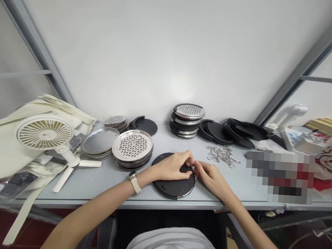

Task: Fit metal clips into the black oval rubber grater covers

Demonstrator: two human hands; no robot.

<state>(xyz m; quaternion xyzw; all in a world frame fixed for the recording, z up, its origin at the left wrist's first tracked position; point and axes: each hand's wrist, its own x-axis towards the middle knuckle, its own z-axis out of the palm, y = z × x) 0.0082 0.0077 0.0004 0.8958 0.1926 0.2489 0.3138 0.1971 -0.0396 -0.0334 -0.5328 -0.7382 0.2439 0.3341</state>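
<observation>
Your left hand [177, 167] is resting on the black disc [174, 189], which is lying near the front edge of the table [220, 194]; your left thumb is spreading away from the curling fingers, and I cannot tell whether they are gripping anything. Your right hand [210, 177] is pinching a bit of metal wire [192, 165] at the disc's right rim. Beyond, metal clips [222, 154] are lying loosely rightward, and a stack of grater plates [133, 147] is standing leftward
</observation>
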